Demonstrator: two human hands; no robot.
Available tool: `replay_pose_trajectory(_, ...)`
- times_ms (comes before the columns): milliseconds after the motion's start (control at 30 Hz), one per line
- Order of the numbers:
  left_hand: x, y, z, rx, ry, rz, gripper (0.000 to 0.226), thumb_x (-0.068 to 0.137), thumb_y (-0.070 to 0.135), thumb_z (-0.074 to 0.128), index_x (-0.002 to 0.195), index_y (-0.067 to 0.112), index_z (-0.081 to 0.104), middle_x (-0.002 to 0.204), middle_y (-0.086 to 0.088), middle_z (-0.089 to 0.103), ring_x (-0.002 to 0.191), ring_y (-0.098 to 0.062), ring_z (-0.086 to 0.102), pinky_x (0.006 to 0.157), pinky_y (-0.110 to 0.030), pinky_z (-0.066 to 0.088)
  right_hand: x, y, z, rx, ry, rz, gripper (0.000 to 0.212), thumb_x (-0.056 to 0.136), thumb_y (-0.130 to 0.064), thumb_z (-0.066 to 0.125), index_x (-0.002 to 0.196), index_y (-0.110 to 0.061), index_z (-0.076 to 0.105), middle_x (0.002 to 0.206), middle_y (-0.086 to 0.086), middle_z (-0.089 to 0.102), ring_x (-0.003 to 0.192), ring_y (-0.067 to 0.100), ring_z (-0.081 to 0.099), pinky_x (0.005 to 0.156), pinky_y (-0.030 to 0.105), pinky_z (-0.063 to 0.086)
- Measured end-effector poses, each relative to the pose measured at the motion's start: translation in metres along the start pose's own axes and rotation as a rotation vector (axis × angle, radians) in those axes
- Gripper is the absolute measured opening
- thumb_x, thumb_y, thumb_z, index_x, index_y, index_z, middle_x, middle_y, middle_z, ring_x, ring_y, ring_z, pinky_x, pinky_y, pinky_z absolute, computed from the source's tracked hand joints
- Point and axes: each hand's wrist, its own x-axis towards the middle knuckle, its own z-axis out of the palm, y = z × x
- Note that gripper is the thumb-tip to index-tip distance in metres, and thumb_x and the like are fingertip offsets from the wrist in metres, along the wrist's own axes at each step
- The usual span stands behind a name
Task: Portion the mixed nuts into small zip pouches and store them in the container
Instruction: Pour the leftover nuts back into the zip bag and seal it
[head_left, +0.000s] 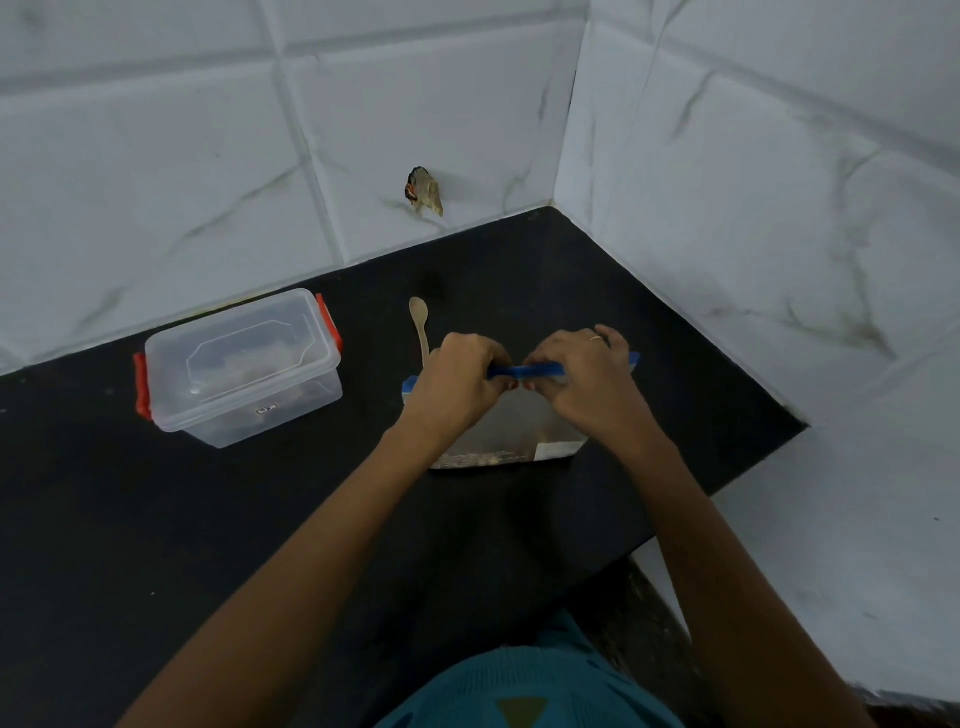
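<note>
A clear zip bag (511, 426) with a blue zip strip along its top stands on the black counter, with mixed nuts lying along its bottom. My left hand (460, 376) pinches the blue strip left of its middle. My right hand (584, 371) pinches the strip right of the middle, fingers curled over it. A wooden spoon (420, 322) lies just behind the bag, its handle partly hidden by my left hand. The clear container (244, 366) with red clips and its lid on sits to the left, with some pouches dimly visible inside.
White marble-patterned tiled walls (727, 182) close the counter at the back and right, meeting in a corner. A hole with wires (423, 189) shows in the back wall. The black counter (182, 519) ends in an angled edge at the right front.
</note>
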Motion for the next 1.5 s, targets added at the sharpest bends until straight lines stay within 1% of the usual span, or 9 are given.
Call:
replay_pose_trajectory(233,-0.005,-0.008,-0.008,0.066,-0.044,-0.005,0.034,0.084,0.019,0.064,0.116,0.008,0.060,0.117,-0.006,0.057,0.103,-0.015,0.056,0.091,-0.028,0.046,0.005,-0.004,0.008,0.037,0.084,0.007,0.017,0.087,-0.017,0.059,0.102,-0.017,0.067,0.106,-0.002,0.063,0.108,0.015,0.046,0.099,0.028,0.016)
replay_pose_trajectory(467,-0.012,-0.019,-0.012,0.083,0.021,-0.076,0.021,0.087,0.019,0.062,0.106,0.012,0.065,0.105,-0.002,0.063,0.085,-0.004,0.051,0.077,-0.018,0.042,0.006,-0.004,0.007,0.093,0.028,0.017,0.016,0.085,-0.015,0.061,0.100,-0.019,0.066,0.100,-0.007,0.059,0.107,0.013,0.048,0.102,0.029,0.018)
replay_pose_trajectory(667,-0.009,-0.020,-0.009,0.025,0.051,-0.075,0.019,0.086,0.018,0.062,0.104,0.012,0.066,0.100,0.000,0.064,0.074,-0.001,0.048,0.071,-0.015,0.039,0.006,-0.010,0.003,0.071,0.004,-0.037,0.036,0.083,-0.027,0.065,0.119,-0.022,0.060,0.123,-0.005,0.053,0.121,0.015,0.041,0.107,0.033,0.015)
replay_pose_trajectory(800,-0.009,-0.020,-0.009,0.010,0.025,-0.049,0.022,0.087,0.017,0.061,0.107,0.010,0.065,0.104,-0.003,0.064,0.081,-0.002,0.049,0.078,-0.018,0.042,0.008,-0.017,0.010,0.043,0.060,-0.092,0.020,0.088,-0.021,0.059,0.105,-0.017,0.067,0.109,-0.002,0.063,0.109,0.016,0.048,0.101,0.030,0.019)
replay_pose_trajectory(1033,-0.014,-0.028,-0.021,0.063,-0.050,-0.064,0.041,0.084,0.018,0.064,0.123,0.010,0.055,0.122,-0.006,0.056,0.102,-0.010,0.053,0.091,-0.023,0.042,0.012,-0.016,0.010,0.054,0.033,-0.098,0.020,0.090,-0.018,0.055,0.107,-0.015,0.066,0.110,-0.001,0.062,0.109,0.016,0.046,0.101,0.028,0.018)
replay_pose_trajectory(1233,-0.020,-0.037,-0.021,0.016,0.035,-0.100,0.020,0.086,0.019,0.062,0.105,0.012,0.064,0.098,-0.002,0.061,0.081,-0.003,0.050,0.074,-0.017,0.042,0.012,-0.014,0.010,0.122,0.021,-0.080,0.017,0.088,-0.016,0.058,0.104,-0.016,0.066,0.107,-0.004,0.062,0.107,0.013,0.047,0.097,0.027,0.017)
replay_pose_trajectory(1333,-0.020,-0.038,-0.021,-0.025,0.048,-0.115,0.017,0.085,0.017,0.063,0.101,0.012,0.065,0.090,0.005,0.054,0.072,-0.002,0.048,0.062,-0.012,0.039,0.011,-0.015,0.008,0.114,0.001,-0.078,0.027,0.086,-0.021,0.060,0.113,-0.020,0.062,0.116,-0.006,0.056,0.114,0.013,0.043,0.101,0.029,0.017)
replay_pose_trajectory(1400,-0.020,-0.037,-0.021,-0.032,0.047,-0.105,0.017,0.085,0.016,0.063,0.101,0.010,0.065,0.090,0.005,0.055,0.073,-0.002,0.048,0.061,-0.011,0.038,0.011,-0.018,0.010,0.098,0.019,-0.113,0.034,0.084,-0.027,0.063,0.117,-0.021,0.060,0.120,-0.005,0.054,0.118,0.013,0.041,0.103,0.031,0.017)
replay_pose_trajectory(1500,-0.019,-0.036,-0.021,-0.037,0.040,-0.089,0.021,0.084,0.015,0.064,0.104,0.009,0.065,0.094,0.001,0.058,0.078,-0.002,0.048,0.067,-0.013,0.041,0.013,-0.026,0.016,0.094,0.071,-0.176,0.022,0.084,-0.023,0.064,0.105,-0.017,0.067,0.108,-0.003,0.062,0.108,0.015,0.048,0.096,0.027,0.020)
